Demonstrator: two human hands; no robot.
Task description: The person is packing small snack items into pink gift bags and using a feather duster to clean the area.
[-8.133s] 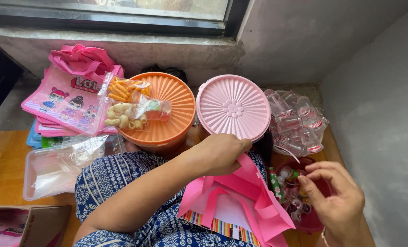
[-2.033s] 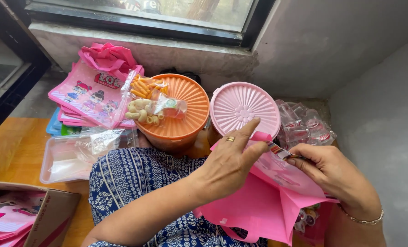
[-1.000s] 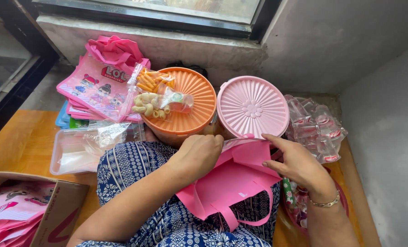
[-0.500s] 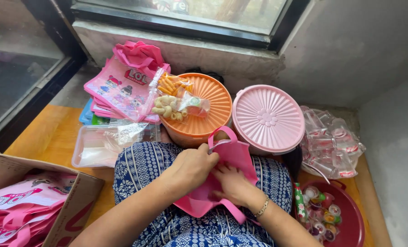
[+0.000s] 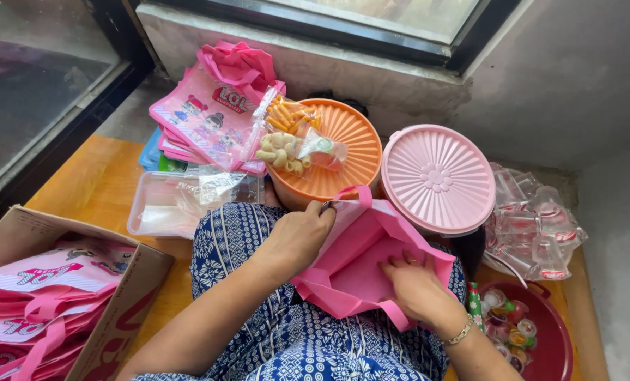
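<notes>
A pink fabric tote bag (image 5: 361, 257) lies on my lap over blue patterned cloth. My left hand (image 5: 299, 236) grips the bag's upper edge near its handle, close to the orange lid. My right hand (image 5: 419, 289) rests flat on the bag's lower right part, fingers pressed into the fabric, a bracelet at the wrist. Just beyond the bag stand a round orange container (image 5: 336, 152) with snack packets (image 5: 290, 137) on its lid and a round pink lidded container (image 5: 436, 178).
A cardboard box (image 5: 117, 310) of pink bags sits at lower left. A stack of pink printed bags (image 5: 206, 116) and a clear plastic tray (image 5: 181, 204) lie at left. Clear wrapped packets (image 5: 534, 222) and a dark red bowl (image 5: 551, 339) of small cups are at right.
The view has shifted left and the cardboard box came into sight. The bag dropped lower onto my lap; my right hand moved from its opening onto its lower part.
</notes>
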